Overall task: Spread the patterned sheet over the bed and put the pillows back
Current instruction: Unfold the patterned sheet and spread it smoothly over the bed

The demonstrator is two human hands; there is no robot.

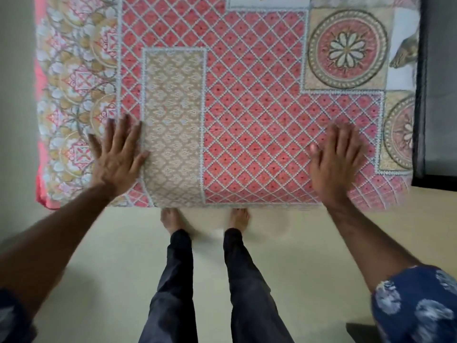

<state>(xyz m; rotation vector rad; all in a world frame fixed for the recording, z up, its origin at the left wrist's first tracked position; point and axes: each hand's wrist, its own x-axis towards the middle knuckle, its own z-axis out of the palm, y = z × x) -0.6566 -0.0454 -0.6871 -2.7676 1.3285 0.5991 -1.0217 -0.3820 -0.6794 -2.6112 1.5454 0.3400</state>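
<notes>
Cotton, by the look of it, thin and printed in coral, tan and pale blue: the patterned sheet lies flat across the bed and folds over the bed's near edge just in front of the person's bare feet, which stand on the pale floor. Both hands are flat on it near that edge, fingers straight and spread, gripping nothing. The left hand presses close to the near left corner, where the floral border meets the tan panel; the right hand presses toward the near right corner on the red lattice, and it is a bit blurred. I'd judge the cloth light, soft and limp, so it will slide and ripple under a palm, not hold a shape; sweeping it outward with flat hands suits it, and for any real shift the hem at the corners or along the near edge is the place to pinch it. A pink strip shows at the bed's left edge, perhaps the layer beneath. Farther up, round medallions run along the right edge beside a dark frame. The surface looks smooth as far as I can see. No pillows are in view, so that part seems not yet done.
</notes>
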